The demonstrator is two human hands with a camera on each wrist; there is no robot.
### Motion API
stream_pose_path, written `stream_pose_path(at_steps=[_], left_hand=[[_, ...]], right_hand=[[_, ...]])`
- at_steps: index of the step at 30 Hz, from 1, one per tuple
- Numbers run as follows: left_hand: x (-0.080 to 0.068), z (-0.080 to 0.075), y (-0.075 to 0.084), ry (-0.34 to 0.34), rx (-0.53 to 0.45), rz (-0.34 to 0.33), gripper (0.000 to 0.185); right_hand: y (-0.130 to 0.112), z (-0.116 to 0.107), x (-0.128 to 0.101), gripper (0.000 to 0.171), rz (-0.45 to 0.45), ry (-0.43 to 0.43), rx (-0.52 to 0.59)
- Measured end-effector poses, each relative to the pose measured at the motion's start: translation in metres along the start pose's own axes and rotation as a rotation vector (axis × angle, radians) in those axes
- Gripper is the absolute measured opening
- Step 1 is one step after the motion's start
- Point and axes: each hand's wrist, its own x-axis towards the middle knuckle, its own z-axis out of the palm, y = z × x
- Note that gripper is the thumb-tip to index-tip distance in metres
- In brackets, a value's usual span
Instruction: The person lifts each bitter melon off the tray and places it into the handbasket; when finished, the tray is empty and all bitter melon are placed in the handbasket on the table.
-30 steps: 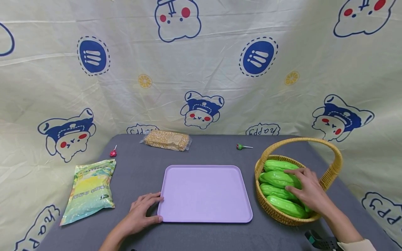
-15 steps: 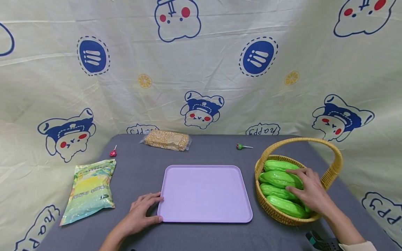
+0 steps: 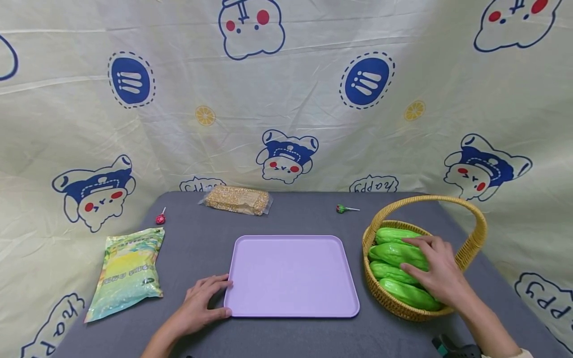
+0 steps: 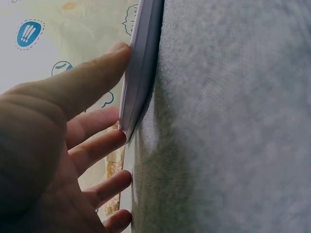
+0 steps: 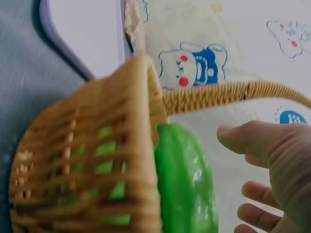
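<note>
Both hands are at work on a grey-covered table [image 3: 201, 248]: the left hand [image 3: 201, 303] rests at the near left corner of a lilac tray [image 3: 291, 276], while the right hand [image 3: 436, 273] reaches into a wicker basket [image 3: 470, 248] of green gourds [image 3: 394, 253].

From the left wrist view, the left hand's fingers [image 4: 104, 141] lie straight and slightly spread, the thumb pressed against the tray's rim [image 4: 141, 68] and the fingertips touching its edge; nothing is gripped. The tray lies flat at the table's centre and holds nothing.

The right hand lies over the second gourd from the back, fingers spread and lightly bent across its top, thumb toward the gourd below. The right wrist view shows the thumb [image 5: 252, 138] and fingers apart beside a glossy gourd [image 5: 187, 184], not closed round it. Four gourds lie side by side in the basket, which stands at the table's right edge, just beside the tray, its handle arched overhead.

A yellow-green packet [image 3: 127, 271] lies at the left, well apart from the tray. A clear bag of grain [image 3: 237, 200] sits at the back edge, between a red lollipop [image 3: 160, 218] and a green lollipop [image 3: 342, 209]. A cartoon-printed cloth [image 3: 286, 99] hangs behind.
</note>
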Motion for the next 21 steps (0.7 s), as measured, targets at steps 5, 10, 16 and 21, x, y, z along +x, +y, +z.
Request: stream_pose_path(at_steps=[5, 10, 16, 21], left_hand=[[0.0, 0.0, 0.002, 0.031, 0.01, 0.006, 0.06], [0.0, -0.002, 0.006, 0.093, 0.044, 0.038, 0.059], [-0.001, -0.001, 0.012, 0.209, 0.087, 0.126, 0.058], [-0.002, 0.001, 0.02, 0.324, 0.115, 0.199, 0.056]], right_hand=[[-0.013, 0.003, 0.001, 0.055, -0.054, 0.047, -0.001], [-0.026, 0.007, 0.002, 0.059, -0.085, 0.073, -0.011], [-0.045, 0.015, 0.003, 0.059, -0.145, 0.097, -0.01], [-0.063, 0.024, 0.003, 0.057, -0.143, 0.089, -0.001]])
